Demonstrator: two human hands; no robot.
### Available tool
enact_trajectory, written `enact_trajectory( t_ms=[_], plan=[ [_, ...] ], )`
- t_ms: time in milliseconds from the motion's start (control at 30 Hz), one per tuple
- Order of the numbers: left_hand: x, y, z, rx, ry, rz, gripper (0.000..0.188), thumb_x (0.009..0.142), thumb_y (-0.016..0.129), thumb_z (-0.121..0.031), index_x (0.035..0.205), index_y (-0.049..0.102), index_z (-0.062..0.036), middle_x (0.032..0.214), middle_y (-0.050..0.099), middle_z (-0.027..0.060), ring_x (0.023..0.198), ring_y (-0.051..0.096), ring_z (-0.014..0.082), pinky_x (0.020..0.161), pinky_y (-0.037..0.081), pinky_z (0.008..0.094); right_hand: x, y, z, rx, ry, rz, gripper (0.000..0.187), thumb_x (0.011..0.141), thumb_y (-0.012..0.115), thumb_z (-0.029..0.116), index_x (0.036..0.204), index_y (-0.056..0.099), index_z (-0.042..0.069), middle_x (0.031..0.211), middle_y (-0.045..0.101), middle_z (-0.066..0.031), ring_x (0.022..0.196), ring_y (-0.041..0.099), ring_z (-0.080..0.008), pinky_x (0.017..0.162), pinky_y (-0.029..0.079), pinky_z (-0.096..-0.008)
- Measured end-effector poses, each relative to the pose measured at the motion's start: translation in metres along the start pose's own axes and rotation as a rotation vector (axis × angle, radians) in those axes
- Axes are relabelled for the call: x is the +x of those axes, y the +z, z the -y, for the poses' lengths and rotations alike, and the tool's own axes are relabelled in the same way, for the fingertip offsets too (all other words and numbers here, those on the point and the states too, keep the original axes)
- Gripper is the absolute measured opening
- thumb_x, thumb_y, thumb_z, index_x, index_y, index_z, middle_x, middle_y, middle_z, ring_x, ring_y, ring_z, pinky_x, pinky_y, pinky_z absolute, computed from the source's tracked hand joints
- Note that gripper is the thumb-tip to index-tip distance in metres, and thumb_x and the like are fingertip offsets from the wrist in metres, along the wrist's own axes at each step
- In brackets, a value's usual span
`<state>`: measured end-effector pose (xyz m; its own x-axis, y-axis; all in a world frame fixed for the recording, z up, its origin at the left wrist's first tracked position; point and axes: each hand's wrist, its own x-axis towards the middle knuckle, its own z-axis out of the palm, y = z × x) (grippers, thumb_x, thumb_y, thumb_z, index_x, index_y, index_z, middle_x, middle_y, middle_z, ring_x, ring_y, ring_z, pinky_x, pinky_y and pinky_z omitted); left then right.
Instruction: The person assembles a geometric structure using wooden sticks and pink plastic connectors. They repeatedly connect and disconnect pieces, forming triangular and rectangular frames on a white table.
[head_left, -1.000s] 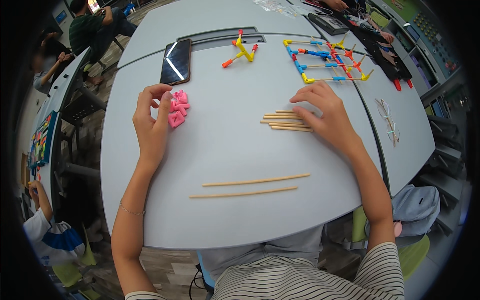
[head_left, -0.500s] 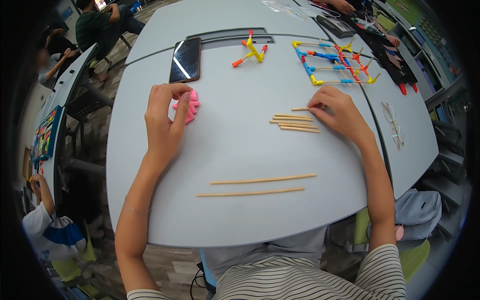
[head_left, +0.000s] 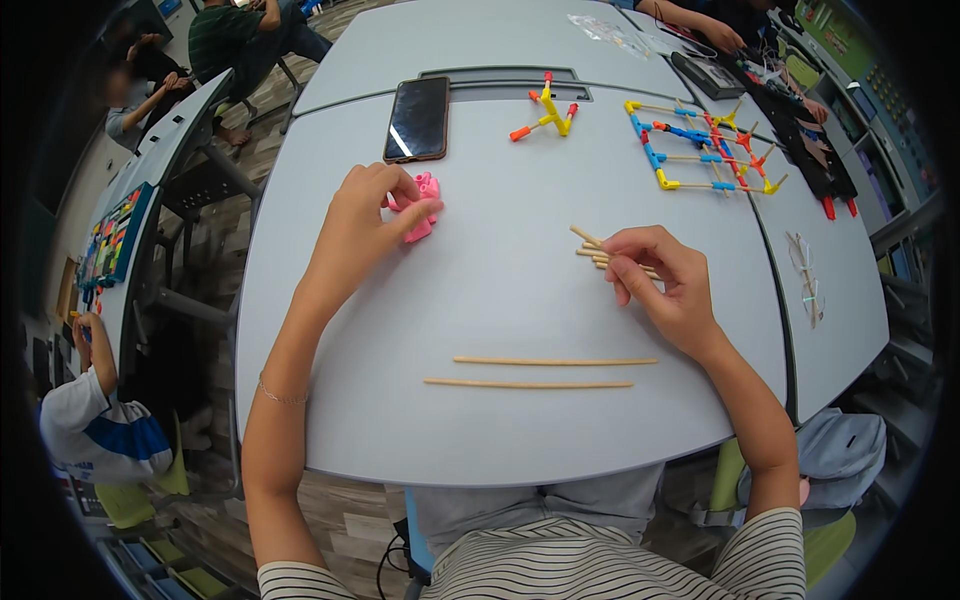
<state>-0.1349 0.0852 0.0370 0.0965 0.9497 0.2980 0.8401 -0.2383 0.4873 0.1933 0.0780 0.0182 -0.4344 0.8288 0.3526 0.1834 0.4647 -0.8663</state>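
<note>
My left hand (head_left: 370, 215) is closed around part of a small cluster of pink plastic connectors (head_left: 422, 225), thumb and fingers at its near side; its exact grip is partly hidden. With thumb and fingers pinched, my right hand (head_left: 665, 280) holds a short wooden stick (head_left: 585, 236), tilted over several other short sticks (head_left: 588, 253) lying side by side. The hand covers most of that group. Two long wooden sticks, the farther one (head_left: 555, 360) and the nearer one (head_left: 528, 383), lie roughly parallel on the table in front of me.
A dark phone (head_left: 418, 118) lies beyond my left hand. Farther back stand a yellow connector piece with red tips (head_left: 548, 112) and a stick frame with coloured connectors (head_left: 708, 150). Glasses (head_left: 805, 278) rest on the right-hand table (head_left: 845, 340). Other people sit nearby.
My right hand has moved nearer to me and over the short sticks, lifting and tilting one. My left hand stays at the pink connectors. The whole view has shifted slightly.
</note>
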Motion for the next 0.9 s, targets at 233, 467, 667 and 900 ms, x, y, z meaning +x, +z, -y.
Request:
enact_trajectory(
  t_ms=[233,467,667,900],
  plan=[
    [-0.009,0.001,-0.012,0.094,0.104,0.054,0.021,0.079,0.080,-0.012,0.089,0.065,-0.0026,0.089,0.062,0.0052,0.090,0.052,0.0216,0.077,0.046,0.0349,-0.001,-0.002,-0.001,-0.096,-0.048,-0.003,0.020,0.090,0.059,-0.005,0.108,0.068,-0.001,0.080,0.066,-0.0061,0.061,0.060,-0.0081,0.060,0.052,-0.0228],
    [-0.012,0.015,-0.044,-0.437,0.085,0.154,0.019,0.086,0.077,-0.011,0.099,0.065,-0.0038,0.097,0.063,0.0024,0.093,0.059,0.0137,0.079,0.049,0.0310,-0.002,-0.002,-0.001,-0.068,-0.026,0.020,0.028,0.094,0.055,-0.004,0.119,0.067,0.002,0.082,0.066,-0.0053,0.062,0.058,-0.0080,0.060,0.050,-0.0229],
    [-0.025,0.028,-0.059,-1.162,-0.199,0.416,0.022,0.092,0.072,-0.014,0.107,0.062,-0.0016,0.111,0.061,0.0055,0.105,0.063,0.0148,0.097,0.050,0.0306,-0.001,-0.003,-0.001,-0.049,0.016,0.022,0.030,0.097,0.055,-0.001,0.125,0.065,0.004,0.083,0.065,-0.0048,0.064,0.059,-0.0081,0.062,0.051,-0.0233],
    [-0.028,0.040,-0.058,-1.001,-0.175,0.353,0.015,0.092,0.069,-0.003,0.106,0.064,0.0008,0.105,0.065,0.0074,0.102,0.066,0.0150,0.091,0.054,0.0301,-0.001,0.000,-0.001,0.006,0.058,0.038,0.026,0.093,0.063,0.001,0.119,0.067,0.000,0.086,0.067,-0.0063,0.067,0.061,-0.0089,0.067,0.054,-0.0237]
  ],
)
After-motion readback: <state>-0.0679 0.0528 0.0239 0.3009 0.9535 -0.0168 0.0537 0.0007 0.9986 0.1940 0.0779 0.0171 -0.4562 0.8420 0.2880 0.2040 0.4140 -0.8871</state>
